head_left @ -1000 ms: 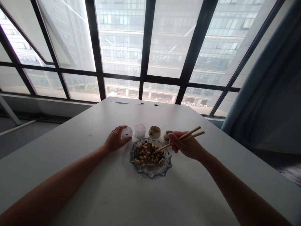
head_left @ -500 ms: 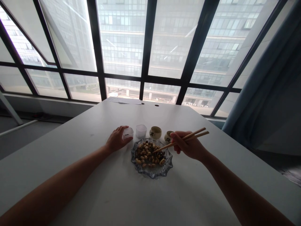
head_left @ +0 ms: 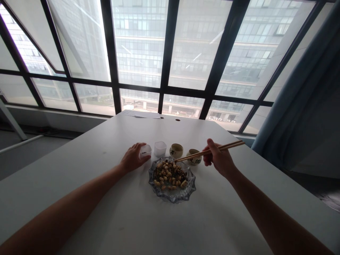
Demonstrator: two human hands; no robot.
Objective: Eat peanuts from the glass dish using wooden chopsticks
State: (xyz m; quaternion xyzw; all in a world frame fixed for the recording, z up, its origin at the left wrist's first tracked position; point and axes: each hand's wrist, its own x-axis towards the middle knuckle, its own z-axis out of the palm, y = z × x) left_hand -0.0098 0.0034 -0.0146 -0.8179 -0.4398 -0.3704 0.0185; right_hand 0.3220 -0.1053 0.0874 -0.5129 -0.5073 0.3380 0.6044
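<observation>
My left hand (head_left: pixel 133 157) is curled around a small translucent plastic cup (head_left: pixel 145 150) with a dark bit inside. A pair of wooden chopsticks (head_left: pixel 195 156) is gripped in my right hand (head_left: pixel 219 157), and the sticks lie nearly together. Their tips are over the far rim of a scalloped glass dish (head_left: pixel 183 195); whether they pinch anything is too small to tell. Mixed nuts and dark seeds (head_left: pixel 168 173) are heaped in the dish. Behind it stand a second translucent cup (head_left: pixel 160 149) and two cream ceramic cups with dark characters, the left one (head_left: pixel 176 151) and the right one (head_left: pixel 193 160).
The white table (head_left: pixel 127 216) reaches toward framed windows. Papers (head_left: pixel 143 114) lie at its far end, near a dark round spot (head_left: pixel 177 120) on the tabletop. A blue curtain (head_left: pixel 289 92) hangs at the right.
My right hand has moved slightly right, uncovering the right ceramic cup. The chopstick tips have risen from among the nuts to the dish's far rim. My left hand stays on its cup.
</observation>
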